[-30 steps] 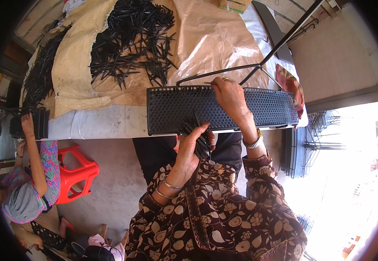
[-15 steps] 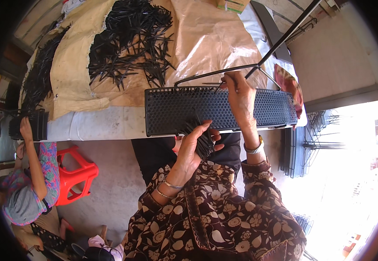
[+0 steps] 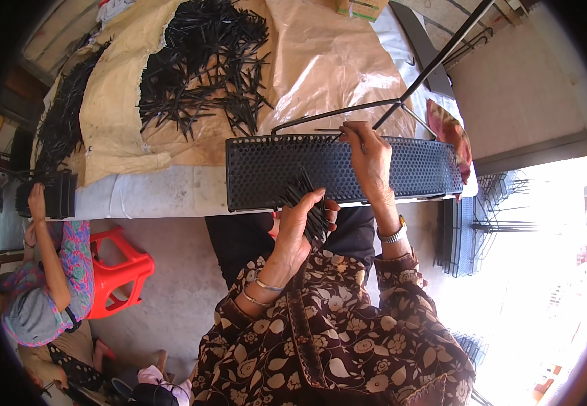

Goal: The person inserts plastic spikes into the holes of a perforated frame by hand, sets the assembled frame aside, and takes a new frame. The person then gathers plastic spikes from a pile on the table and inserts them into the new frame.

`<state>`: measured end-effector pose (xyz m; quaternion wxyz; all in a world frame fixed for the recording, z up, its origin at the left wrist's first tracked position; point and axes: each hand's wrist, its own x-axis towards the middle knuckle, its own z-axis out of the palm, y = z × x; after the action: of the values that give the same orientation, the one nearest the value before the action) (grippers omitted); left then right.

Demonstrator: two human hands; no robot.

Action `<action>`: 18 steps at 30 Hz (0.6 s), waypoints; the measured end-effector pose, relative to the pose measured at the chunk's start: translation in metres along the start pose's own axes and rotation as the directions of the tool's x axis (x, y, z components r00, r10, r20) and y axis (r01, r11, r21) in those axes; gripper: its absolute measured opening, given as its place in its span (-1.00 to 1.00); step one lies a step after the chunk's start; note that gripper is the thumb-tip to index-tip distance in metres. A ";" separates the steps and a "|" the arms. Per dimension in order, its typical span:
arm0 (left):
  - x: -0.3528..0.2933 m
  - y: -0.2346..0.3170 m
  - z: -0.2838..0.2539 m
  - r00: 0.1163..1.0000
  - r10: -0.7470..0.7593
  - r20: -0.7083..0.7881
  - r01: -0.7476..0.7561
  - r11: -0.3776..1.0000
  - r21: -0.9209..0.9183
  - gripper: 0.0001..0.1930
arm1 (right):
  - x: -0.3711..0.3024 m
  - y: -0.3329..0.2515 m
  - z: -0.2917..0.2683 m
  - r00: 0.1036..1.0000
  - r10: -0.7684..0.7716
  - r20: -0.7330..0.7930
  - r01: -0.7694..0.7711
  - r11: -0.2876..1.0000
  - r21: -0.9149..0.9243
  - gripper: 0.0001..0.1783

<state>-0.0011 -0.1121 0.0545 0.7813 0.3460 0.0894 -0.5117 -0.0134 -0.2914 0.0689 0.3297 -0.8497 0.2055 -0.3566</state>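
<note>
In front of me a long black perforated metal panel (image 3: 256,169) lies along the table's near edge, with a black wire frame (image 3: 334,108) joined behind it. My left hand (image 3: 297,227) is closed round a bundle of thin black pointed sticks (image 3: 299,189), held over the panel's near edge. Pinched together at the panel's far edge, the fingers of my right hand (image 3: 372,162) grip what looks like one thin black stick (image 3: 341,136); most of it is hidden. Just beyond, another slim stick (image 3: 327,129) lies on the brown sheet.
A large heap of black sticks (image 3: 202,61) covers the sheet at the far left. Left of it, a co-worker's hand (image 3: 37,201) touches a dark panel stack (image 3: 60,193). A red stool (image 3: 121,271) stands below. More panels with wire frames (image 3: 459,230) stand right.
My right hand has moved slightly left and toward me, lowering its fingertips to the panel's far row of holes. My left hand still grips its bundle, with its fingers curled tighter.
</note>
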 end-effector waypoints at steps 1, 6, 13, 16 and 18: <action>-0.001 0.000 -0.001 1.000 0.000 -0.001 0.000 1.000 0.001 -0.80 | 0.000 0.002 0.000 0.998 -0.056 0.026 0.058 0.995 -0.076 -0.90; -0.001 -0.003 -0.001 1.000 0.008 -0.024 -0.008 1.000 0.003 -0.78 | -0.004 0.019 -0.002 0.972 -0.152 0.180 0.195 0.948 -0.250 -0.80; 0.006 0.001 -0.006 0.999 -0.019 -0.031 0.018 0.999 -0.049 -0.75 | -0.020 -0.033 -0.041 0.825 0.090 0.557 -0.154 0.986 0.068 -0.76; 0.008 0.002 -0.001 1.000 0.018 -0.009 -0.018 1.000 -0.021 -0.71 | -0.036 -0.035 -0.039 0.795 0.072 0.602 -0.154 0.984 0.086 -0.83; 0.008 0.001 0.000 0.999 0.029 0.017 -0.030 0.999 0.030 -0.66 | -0.037 -0.035 -0.041 0.788 0.098 0.608 -0.187 0.979 0.085 -0.84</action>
<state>0.0039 -0.1180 0.0508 0.7842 0.3546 0.0702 -0.5044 -0.0642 -0.2620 0.0976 0.4627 -0.8754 0.1283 -0.0563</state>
